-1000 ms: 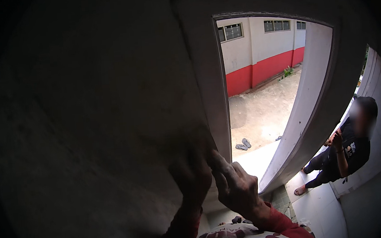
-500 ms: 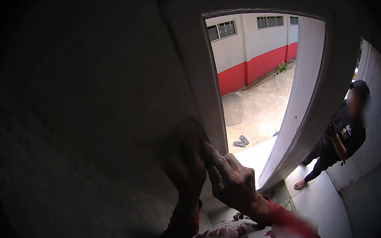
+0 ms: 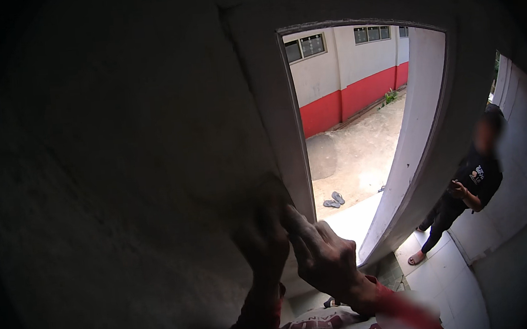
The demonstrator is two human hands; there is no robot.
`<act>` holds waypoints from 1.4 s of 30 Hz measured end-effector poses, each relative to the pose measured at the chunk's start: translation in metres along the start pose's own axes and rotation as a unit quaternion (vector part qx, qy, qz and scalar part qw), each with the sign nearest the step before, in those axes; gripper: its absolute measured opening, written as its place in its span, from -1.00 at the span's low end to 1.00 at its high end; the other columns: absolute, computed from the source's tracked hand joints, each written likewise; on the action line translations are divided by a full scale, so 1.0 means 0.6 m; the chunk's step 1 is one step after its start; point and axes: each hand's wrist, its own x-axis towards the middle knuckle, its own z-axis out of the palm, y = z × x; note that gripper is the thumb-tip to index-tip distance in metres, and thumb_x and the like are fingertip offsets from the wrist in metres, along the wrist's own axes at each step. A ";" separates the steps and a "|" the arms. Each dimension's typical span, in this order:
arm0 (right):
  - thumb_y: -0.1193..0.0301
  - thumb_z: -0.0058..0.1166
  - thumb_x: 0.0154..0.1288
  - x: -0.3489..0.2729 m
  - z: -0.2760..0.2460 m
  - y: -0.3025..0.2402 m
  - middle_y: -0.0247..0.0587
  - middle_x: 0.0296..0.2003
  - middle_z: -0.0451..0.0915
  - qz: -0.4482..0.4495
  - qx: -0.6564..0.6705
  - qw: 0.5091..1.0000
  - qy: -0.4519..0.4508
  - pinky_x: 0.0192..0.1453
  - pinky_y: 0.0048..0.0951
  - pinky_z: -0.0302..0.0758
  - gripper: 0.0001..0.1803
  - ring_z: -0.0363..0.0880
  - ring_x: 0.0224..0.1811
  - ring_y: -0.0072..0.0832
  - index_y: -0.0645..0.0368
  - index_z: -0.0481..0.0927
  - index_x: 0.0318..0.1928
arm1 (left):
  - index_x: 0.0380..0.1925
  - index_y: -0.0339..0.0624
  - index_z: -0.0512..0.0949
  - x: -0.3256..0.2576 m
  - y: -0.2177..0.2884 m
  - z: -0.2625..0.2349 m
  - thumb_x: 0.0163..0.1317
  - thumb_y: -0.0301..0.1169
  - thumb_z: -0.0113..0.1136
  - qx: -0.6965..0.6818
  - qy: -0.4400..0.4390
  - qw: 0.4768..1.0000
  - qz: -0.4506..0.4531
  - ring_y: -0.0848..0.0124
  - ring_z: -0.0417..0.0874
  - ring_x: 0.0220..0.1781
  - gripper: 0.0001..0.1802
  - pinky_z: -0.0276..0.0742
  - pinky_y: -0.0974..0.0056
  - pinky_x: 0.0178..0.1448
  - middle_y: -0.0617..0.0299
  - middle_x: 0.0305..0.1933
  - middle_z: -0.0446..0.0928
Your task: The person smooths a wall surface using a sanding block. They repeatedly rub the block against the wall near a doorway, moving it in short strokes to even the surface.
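Observation:
Both hands are raised close together at the dark grey wall (image 3: 122, 175), beside the left side of the door frame (image 3: 274, 145). My left hand (image 3: 262, 242) lies in deep shadow against the wall; its fingers are blurred, so I cannot see their shape or anything in them. My right hand (image 3: 327, 255) is just to the right, its back lit by the doorway. Its fingers are bent and close together, with the fingertips meeting the dark area by the left hand. Whatever they hold, if anything, is hidden there.
Through the doorway are sandy ground (image 3: 361, 144), a pair of flip-flops (image 3: 334, 200) and a white and red building wall (image 3: 357, 98). At the right, a person in dark clothes (image 3: 478, 178) stands on pale floor tiles (image 3: 440, 280), holding a small dark object.
Both hands have shifted slightly lower along the wall while staying together. The view has tilted a little. The person at the right has lowered a forearm slightly.

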 end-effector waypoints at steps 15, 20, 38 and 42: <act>0.54 0.29 0.35 0.066 0.037 -0.009 -0.20 -0.16 0.78 0.039 0.001 0.995 -0.087 -0.50 -0.41 0.59 -0.44 0.62 -0.49 -0.46 0.21 0.58 0.36 | 0.12 -0.28 0.63 0.067 -0.064 -0.003 0.35 -0.36 0.34 0.361 0.066 0.890 0.269 -0.09 0.66 -0.07 -0.62 0.57 -0.06 -0.02 -0.18 -0.01 0.59; 0.54 0.28 0.36 0.104 0.070 -0.002 -0.18 -0.34 0.71 0.055 -0.040 0.991 -0.111 -0.50 -0.36 0.58 -0.42 0.60 -0.53 -0.44 0.13 0.56 0.40 | 0.07 -0.32 0.67 0.113 -0.092 0.007 0.35 -0.39 0.31 0.025 -0.030 0.999 0.033 -0.07 0.71 -0.15 -0.66 0.60 -0.02 -0.09 -0.19 -0.10 0.64; 0.49 0.25 0.39 0.108 0.057 0.002 -0.27 -0.35 0.51 -0.011 -0.014 0.998 -0.053 -0.60 -0.41 0.46 -0.48 0.50 -0.56 -0.51 0.11 0.60 0.36 | 0.25 -0.09 0.63 0.094 -0.079 0.012 0.49 -0.29 0.22 0.475 0.131 0.813 0.308 -0.19 0.63 0.09 -0.62 0.58 -0.13 0.20 -0.13 0.19 0.59; 0.56 0.25 0.35 0.098 0.036 -0.007 -0.14 -0.03 0.76 0.006 0.029 0.998 -0.060 -0.47 -0.40 0.64 -0.49 0.68 -0.41 -0.39 0.24 0.59 0.31 | 0.26 -0.06 0.62 0.092 -0.062 0.006 0.50 -0.26 0.21 0.312 0.042 0.925 0.212 -0.14 0.64 0.05 -0.61 0.61 -0.09 0.07 -0.08 0.18 0.59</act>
